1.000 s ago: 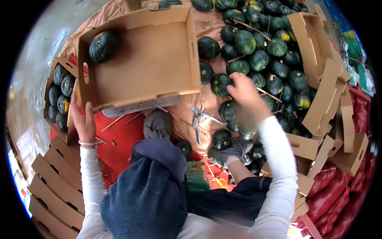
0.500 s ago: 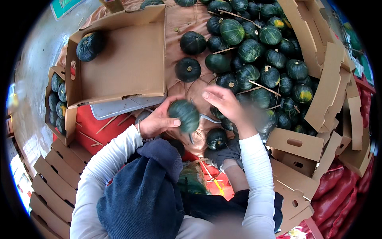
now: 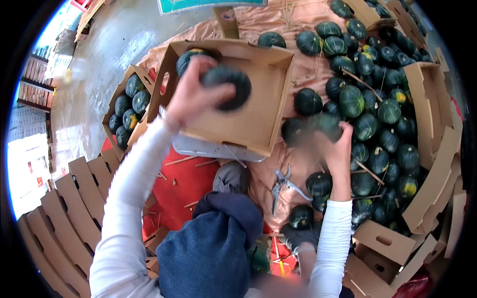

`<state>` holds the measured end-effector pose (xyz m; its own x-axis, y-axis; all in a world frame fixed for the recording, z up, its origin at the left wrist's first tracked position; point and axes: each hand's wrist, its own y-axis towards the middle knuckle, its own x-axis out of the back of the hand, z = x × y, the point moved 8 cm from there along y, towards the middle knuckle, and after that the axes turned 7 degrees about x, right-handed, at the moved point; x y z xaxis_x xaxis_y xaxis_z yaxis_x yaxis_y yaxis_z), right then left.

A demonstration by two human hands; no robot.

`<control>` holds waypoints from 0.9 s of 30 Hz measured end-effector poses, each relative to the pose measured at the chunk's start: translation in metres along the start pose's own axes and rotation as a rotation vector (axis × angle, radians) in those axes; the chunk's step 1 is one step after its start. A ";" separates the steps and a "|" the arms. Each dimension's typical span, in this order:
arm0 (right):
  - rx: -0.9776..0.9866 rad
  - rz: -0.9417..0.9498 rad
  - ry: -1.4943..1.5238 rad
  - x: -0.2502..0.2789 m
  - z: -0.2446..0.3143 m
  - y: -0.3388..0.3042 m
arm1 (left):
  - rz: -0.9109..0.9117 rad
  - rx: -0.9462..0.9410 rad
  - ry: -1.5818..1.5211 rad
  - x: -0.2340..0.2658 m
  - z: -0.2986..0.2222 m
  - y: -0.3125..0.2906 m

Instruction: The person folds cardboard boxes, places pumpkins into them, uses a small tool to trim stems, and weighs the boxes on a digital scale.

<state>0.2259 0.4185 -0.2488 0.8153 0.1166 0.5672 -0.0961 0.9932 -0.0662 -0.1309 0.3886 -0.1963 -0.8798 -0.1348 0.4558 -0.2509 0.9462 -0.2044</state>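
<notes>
My left hand point(image 3: 196, 94) is over an open cardboard box point(image 3: 258, 124), its fingers closed around a dark green kabocha pumpkin point(image 3: 233, 89) that is blurred by motion. Another kabocha point(image 3: 185, 60) sits in the box's far left corner, beside that hand. Off to the right, my right hand point(image 3: 339, 151) grips a green kabocha point(image 3: 328, 125) at the near-left side of a large heap; a smear on the picture partly hides the fingers. Grey pruning shears point(image 3: 284, 185) lie with handles spread on the tan cloth between my arms.
The box rests on a grey plastic crate point(image 3: 218, 151). A filled box of kabochas point(image 3: 131, 119) stands at its left. Many kabochas point(image 3: 365, 126) with cut stems are heaped at right, bordered by cardboard boxes point(image 3: 427, 114). Folded cartons point(image 3: 64, 213) line the left. A post point(image 3: 226, 22) rises behind.
My left hand has carried its kabocha from in front of me up and left over the box. My right hand has left that kabocha and moved onto another in the heap. The view has shifted.
</notes>
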 end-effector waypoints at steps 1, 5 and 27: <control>-0.001 -0.009 0.126 -0.008 0.025 0.004 | -0.060 -0.063 0.184 0.007 0.002 0.021; 0.535 -0.057 -0.160 -0.057 0.142 0.060 | -0.280 -0.509 0.784 0.000 0.020 0.081; -0.026 -0.020 0.059 0.031 -0.034 0.140 | -0.385 -0.257 0.110 0.026 0.039 -0.068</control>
<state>0.2568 0.5612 -0.2684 0.8491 0.0955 0.5195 -0.0651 0.9949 -0.0765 -0.1523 0.3088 -0.2046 -0.6911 -0.4713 0.5479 -0.4301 0.8775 0.2123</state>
